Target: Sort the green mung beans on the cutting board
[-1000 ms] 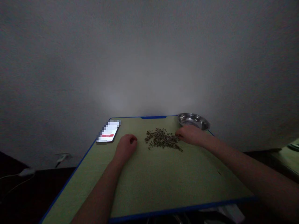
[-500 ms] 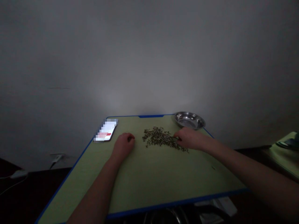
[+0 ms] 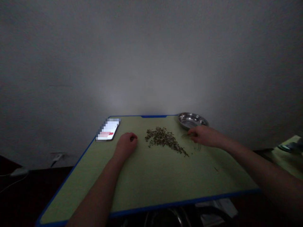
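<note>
A loose pile of small dark seed-like grains (image 3: 161,137) is spread over the pale green tabletop (image 3: 151,179), with a tail trailing to the right. Just right of the pile, my right hand (image 3: 203,135) is closed, its fingertips pinched together. Thin blurred streaks show at its fingertips and below it; what it holds is unclear. Behind that hand stands a shiny metal dish (image 3: 191,119), partly covered by it. Left of the pile, my left hand (image 3: 126,145) rests on the table with curled fingers. A dark spot shows inside its curl, and I cannot make out what it is.
A phone (image 3: 109,130) with a lit screen lies at the table's left edge. A blue rim (image 3: 170,206) borders the tabletop. A small dark sliver (image 3: 216,169) lies at the right. The wall (image 3: 151,63) rises behind; a power strip (image 3: 20,171) sits at lower left.
My right hand has moved off the pile's right end, to the right, and now overlaps the dish's front edge. The pile's right tail is uncovered. My left hand stays in place.
</note>
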A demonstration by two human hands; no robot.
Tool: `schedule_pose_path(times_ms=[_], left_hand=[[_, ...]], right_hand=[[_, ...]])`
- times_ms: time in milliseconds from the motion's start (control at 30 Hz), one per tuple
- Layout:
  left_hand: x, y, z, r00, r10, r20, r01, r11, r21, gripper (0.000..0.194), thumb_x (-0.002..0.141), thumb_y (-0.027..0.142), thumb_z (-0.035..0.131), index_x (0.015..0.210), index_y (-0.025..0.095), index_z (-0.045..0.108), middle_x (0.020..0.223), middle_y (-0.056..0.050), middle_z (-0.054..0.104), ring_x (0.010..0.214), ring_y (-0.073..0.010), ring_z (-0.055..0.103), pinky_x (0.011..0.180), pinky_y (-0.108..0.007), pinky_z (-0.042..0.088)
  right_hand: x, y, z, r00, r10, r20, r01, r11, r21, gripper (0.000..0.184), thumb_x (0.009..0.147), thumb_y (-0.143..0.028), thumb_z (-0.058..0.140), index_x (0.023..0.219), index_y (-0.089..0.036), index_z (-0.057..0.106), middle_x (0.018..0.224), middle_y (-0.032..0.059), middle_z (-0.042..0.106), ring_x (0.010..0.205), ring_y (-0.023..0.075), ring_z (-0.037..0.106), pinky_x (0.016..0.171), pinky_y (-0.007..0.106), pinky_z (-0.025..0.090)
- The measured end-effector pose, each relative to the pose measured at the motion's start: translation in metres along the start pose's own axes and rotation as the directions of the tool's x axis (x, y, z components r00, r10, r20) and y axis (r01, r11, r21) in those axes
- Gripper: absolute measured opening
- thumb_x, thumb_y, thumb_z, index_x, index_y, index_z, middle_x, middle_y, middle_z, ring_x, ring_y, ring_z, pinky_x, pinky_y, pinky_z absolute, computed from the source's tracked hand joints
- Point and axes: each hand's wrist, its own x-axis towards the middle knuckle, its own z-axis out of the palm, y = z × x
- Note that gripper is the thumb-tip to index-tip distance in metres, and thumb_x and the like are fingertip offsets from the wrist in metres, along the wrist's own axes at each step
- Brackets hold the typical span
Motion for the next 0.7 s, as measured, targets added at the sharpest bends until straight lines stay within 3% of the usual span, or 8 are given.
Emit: schedule_pose_path(times_ms=[200,300,433,700], left_hand=[[-0.002,0.004,-0.002,1.0,-0.016,0.006,0.016,1.0,0.021,0.025,0.074,0.02,0.044,0.083,0.015,0.067,0.089,-0.01,0.067,0.087,-0.0215,0.059,0.082,-0.034,0.045],[-0.002,0.005,-0.002,1.0,-0.017,0.007,0.017,1.0,0.022,0.024,0.074,0.02,0.045,0.083,0.015,0.067,0.089,-0.009,0.067,0.088,-0.0214,0.059,0.082,-0.034,0.045],[-0.001,0.003,-0.002,1.0,-0.011,0.007,0.01,1.0,0.017,0.025,0.074,0.021,0.045,0.083,0.016,0.067,0.089,-0.009,0.067,0.087,-0.0209,0.06,0.082,-0.033,0.046],[-0.001,0.004,-0.003,1.0,-0.006,0.006,0.005,1.0,0.027,0.024,0.074,0.02,0.045,0.082,0.016,0.067,0.09,-0.009,0.068,0.088,-0.0217,0.06,0.082,-0.034,0.047]], right_hand=[[-0.012,0.059,0.023,0.989,0.124,0.084,-0.144,0.942,0.303,0.03,0.077,-0.028,0.055,0.102,-0.014,0.065,0.071,0.0056,0.068,0.056,0.0163,0.059,0.052,0.027,0.045],[-0.013,0.074,0.033,0.983,0.143,0.116,-0.178,0.904,0.389,0.029,0.076,-0.029,0.056,0.099,-0.013,0.062,0.066,0.0035,0.064,0.053,0.0146,0.056,0.051,0.026,0.045],[-0.016,0.07,0.041,0.986,0.116,0.117,-0.156,0.884,0.441,0.027,0.077,-0.029,0.054,0.097,-0.012,0.061,0.061,0.0009,0.06,0.054,0.014,0.054,0.052,0.027,0.045],[-0.033,0.031,0.046,0.988,0.007,0.153,-0.082,0.87,0.487,0.028,0.08,-0.029,0.053,0.101,-0.012,0.06,0.063,0.0003,0.06,0.056,0.0147,0.056,0.052,0.027,0.043]])
